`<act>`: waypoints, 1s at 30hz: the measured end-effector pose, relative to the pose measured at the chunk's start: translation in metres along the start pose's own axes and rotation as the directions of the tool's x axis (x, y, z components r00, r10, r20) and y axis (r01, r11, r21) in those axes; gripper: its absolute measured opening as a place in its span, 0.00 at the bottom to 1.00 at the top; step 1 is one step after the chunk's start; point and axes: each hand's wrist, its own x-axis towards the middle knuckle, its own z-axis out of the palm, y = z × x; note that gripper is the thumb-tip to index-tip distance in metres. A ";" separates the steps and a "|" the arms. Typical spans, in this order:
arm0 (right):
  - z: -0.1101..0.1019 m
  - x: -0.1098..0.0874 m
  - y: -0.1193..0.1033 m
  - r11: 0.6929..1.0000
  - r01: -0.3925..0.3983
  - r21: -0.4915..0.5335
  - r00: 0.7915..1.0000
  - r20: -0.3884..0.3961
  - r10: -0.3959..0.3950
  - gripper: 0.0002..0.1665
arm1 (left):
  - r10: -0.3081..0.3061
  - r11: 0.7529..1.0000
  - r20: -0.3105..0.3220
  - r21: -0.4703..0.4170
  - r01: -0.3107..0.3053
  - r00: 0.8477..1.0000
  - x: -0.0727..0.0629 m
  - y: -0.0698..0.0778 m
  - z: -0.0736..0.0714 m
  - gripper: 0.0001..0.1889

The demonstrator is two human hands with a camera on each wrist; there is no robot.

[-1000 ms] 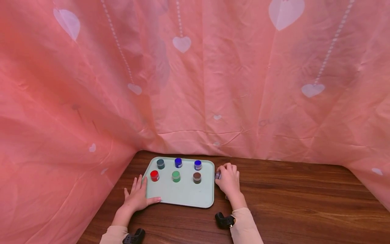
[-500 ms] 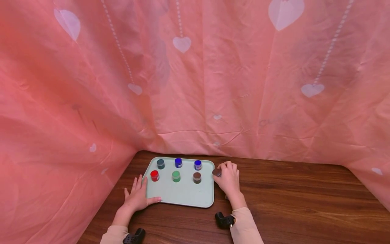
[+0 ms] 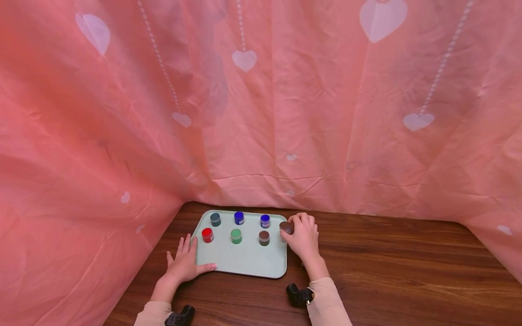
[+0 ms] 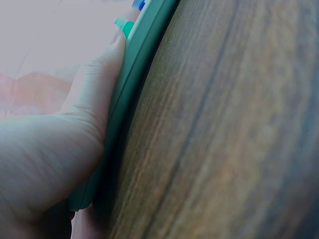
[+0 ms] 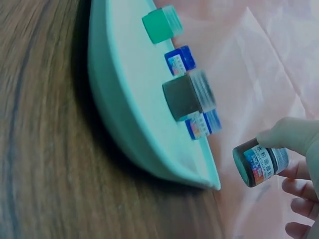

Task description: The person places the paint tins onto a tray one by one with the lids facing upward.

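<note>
Across the back and left side hangs a pink curtain (image 3: 302, 108) printed with white hearts and dotted lines. Below it stands a dark wood-grain table (image 3: 399, 262), bearing a pale green rectangular tray (image 3: 253, 265) with rounded corners, lying flat. Left hand (image 3: 184, 263): positioned at the tray's near-left corner; fingers straight and spread along the left side, thumb extended apart and touching the near rim. Right hand (image 3: 303, 235): over the tray's right edge; thumb and fingers pinching a dark brown paint jar (image 5: 251, 162), which shows a multicoloured printed label in the right wrist view. Held item's position: raised over the right rim, apart from the tray. Standing upright on the tray, far row, left to right: dark teal jar (image 3: 215, 220), blue jar (image 3: 239, 218), second blue jar (image 3: 265, 221). Near row: red jar (image 3: 207, 235), green jar (image 3: 236, 236), brown jar (image 3: 264, 238). Six in all, each apart from its neighbours.
</note>
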 end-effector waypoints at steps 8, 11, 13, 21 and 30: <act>-0.002 0.000 -0.014 0.995 0.094 0.036 0.995 -0.048 -0.093 0.20 | -0.001 1.000 -0.001 -0.005 0.001 1.000 -0.001 -0.001 0.001 0.68; 0.000 0.000 -0.020 0.992 0.116 0.044 0.992 -0.058 -0.113 0.20 | -0.001 1.000 -0.002 -0.003 0.001 1.000 -0.001 -0.001 0.002 0.68; 0.001 -0.001 -0.024 0.990 0.136 0.043 0.989 -0.067 -0.133 0.19 | -0.003 1.000 -0.002 -0.002 0.003 1.000 -0.001 -0.001 0.001 0.68; 0.004 -0.006 -0.043 0.976 0.212 0.050 0.975 -0.071 -0.209 0.19 | -0.003 1.000 -0.005 -0.011 0.003 1.000 -0.002 0.002 -0.001 0.69; 0.010 -0.015 -0.064 0.934 0.355 0.028 0.931 -0.106 -0.350 0.20 | -0.001 1.000 -0.014 -0.012 0.001 1.000 -0.002 0.000 0.001 0.70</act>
